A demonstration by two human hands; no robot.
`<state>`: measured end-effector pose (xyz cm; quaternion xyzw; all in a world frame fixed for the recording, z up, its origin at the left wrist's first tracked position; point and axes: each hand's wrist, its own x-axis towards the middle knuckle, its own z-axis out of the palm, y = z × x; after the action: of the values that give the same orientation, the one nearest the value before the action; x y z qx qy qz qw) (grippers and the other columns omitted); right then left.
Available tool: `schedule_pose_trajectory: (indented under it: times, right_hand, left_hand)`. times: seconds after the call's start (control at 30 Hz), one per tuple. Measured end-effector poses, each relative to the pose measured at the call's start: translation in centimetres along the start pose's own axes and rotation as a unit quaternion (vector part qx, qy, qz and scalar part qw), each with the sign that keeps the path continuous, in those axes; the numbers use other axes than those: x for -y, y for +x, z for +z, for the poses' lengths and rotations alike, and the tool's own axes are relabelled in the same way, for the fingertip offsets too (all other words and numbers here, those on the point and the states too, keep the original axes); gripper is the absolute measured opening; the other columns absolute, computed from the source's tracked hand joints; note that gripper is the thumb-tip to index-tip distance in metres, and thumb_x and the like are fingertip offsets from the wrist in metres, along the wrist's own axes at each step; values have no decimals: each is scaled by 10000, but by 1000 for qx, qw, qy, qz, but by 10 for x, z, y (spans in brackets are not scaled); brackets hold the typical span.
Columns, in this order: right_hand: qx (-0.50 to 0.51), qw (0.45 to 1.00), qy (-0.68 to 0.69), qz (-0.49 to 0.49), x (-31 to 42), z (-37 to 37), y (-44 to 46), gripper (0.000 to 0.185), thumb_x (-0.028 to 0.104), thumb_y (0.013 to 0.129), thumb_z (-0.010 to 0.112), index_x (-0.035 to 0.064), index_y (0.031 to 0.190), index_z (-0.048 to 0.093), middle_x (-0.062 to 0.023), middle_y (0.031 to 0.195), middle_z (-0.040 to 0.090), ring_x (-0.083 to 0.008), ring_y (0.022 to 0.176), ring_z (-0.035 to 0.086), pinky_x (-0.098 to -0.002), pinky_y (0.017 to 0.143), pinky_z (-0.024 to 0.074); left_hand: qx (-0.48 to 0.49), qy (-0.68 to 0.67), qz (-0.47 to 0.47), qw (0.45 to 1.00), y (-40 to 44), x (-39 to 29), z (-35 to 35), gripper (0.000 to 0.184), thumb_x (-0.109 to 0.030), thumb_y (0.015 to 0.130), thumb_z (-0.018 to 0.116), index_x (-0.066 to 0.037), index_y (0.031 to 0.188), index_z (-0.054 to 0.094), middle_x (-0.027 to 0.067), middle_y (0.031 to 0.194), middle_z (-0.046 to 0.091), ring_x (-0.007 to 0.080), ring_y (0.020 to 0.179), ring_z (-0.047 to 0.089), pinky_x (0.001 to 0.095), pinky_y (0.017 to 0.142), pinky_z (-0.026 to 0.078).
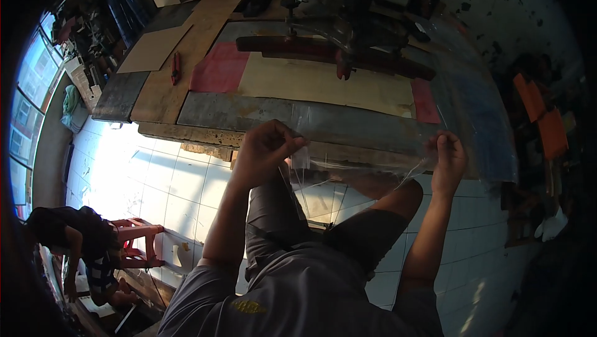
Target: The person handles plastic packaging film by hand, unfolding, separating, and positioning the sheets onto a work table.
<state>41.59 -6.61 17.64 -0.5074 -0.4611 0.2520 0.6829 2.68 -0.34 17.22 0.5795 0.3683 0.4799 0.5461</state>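
Clear plastic film point(360, 166) stretches between my two hands, just off the front edge of the workbench point(249, 110). My left hand point(268, 150) pinches its left end, thumb against fingers. Its right end is gripped by my right hand point(446, 160), whose fingers are curled closed. Beyond the hands, a pale yellow sheet point(323, 85) with a red part at each end point(221, 68) lies flat on the bench. A long dark red bar of a machine point(336, 56) spans above the sheet's far side.
A red cutter point(176, 68) and brown cardboard point(152, 50) lie on the bench's left. More clear plastic point(479, 119) drapes over its right end. At the lower left, a person point(78, 237) is beside a red stool point(138, 237). Orange pieces point(550, 132) hang at the right.
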Motion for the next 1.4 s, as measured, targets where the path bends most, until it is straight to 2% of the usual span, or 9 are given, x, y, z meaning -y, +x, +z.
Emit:
schedule_pose_trajectory:
  times: [0.2, 0.5, 0.6, 0.7, 0.9, 1.03, 1.2, 1.3, 1.4]
  right_hand:
    - [22, 999, -31, -17, 37, 6, 4, 267, 178, 1015, 709, -43, 1161, 678, -86, 935, 718, -157, 825, 697, -321, 778, 593]
    - [25, 999, -20, -3, 47, 11, 5, 246, 148, 1023, 689, -36, 1185, 673, -77, 959, 698, -141, 861, 680, -310, 800, 582]
    - [12, 1000, -25, -2, 47, 12, 5, 242, 148, 1025, 687, -39, 1178, 672, -74, 968, 694, -143, 875, 676, -311, 824, 578]
    - [11, 1000, -14, -8, 43, 12, 4, 237, 145, 1026, 685, -41, 1173, 673, -73, 965, 691, -144, 879, 673, -313, 831, 577]
    - [15, 1000, -19, -19, 40, 11, 3, 273, 178, 1029, 687, -27, 1206, 653, -53, 963, 681, -137, 883, 666, -300, 830, 551]
    - [18, 1000, -21, -13, 39, 5, 5, 296, 195, 1030, 690, -20, 1227, 638, -41, 963, 670, -132, 900, 661, -293, 829, 537]
    - [22, 1000, 1, -1, 40, 0, 8, 260, 139, 1025, 686, -47, 1203, 648, -74, 982, 686, -158, 898, 671, -313, 847, 548]
    - [28, 1000, -1, 1, 40, -2, 9, 256, 138, 1026, 684, -45, 1201, 649, -73, 983, 685, -159, 895, 669, -312, 842, 544]
    - [35, 999, -1, -10, 38, -3, 11, 252, 138, 1026, 684, -43, 1199, 650, -72, 981, 684, -157, 893, 666, -308, 840, 542]
  left_hand:
    - [16, 36, 44, 998, 7, -9, -9, 162, -60, 928, 783, -13, 874, 638, 66, 886, 740, 92, 822, 704, 253, 735, 570]
    - [4, -42, 33, 999, -1, -22, -6, 242, 45, 914, 750, -9, 1060, 564, 116, 993, 743, 149, 903, 723, 307, 818, 601]
    - [-7, -41, 53, 998, -4, -23, -1, 263, -1, 917, 762, 8, 1106, 580, 63, 987, 728, 140, 987, 728, 283, 874, 580]
    - [-29, -12, 89, 996, -6, -20, 5, 231, -14, 959, 723, 5, 1133, 572, 125, 1043, 743, 152, 963, 722, 281, 821, 591]
    - [-85, -40, 32, 995, -3, -15, 20, 171, -54, 985, 708, 8, 1086, 585, 138, 1026, 760, 143, 905, 727, 276, 804, 585]
    - [-74, -60, 62, 993, -2, -18, 22, 145, -52, 990, 698, 11, 1023, 571, 167, 1009, 761, 183, 937, 746, 308, 826, 611]
    - [-58, -95, 63, 992, -2, -22, 22, 139, -28, 987, 683, 5, 985, 548, 189, 996, 755, 239, 1001, 756, 356, 873, 630]
    - [-55, -132, 59, 988, -3, -24, 24, 128, -13, 987, 679, 23, 1001, 557, 183, 1012, 764, 195, 987, 749, 306, 879, 603]
    - [-63, -101, 44, 992, -4, -27, 25, 129, -7, 986, 677, 22, 1012, 554, 190, 1010, 761, 207, 981, 754, 303, 870, 611]
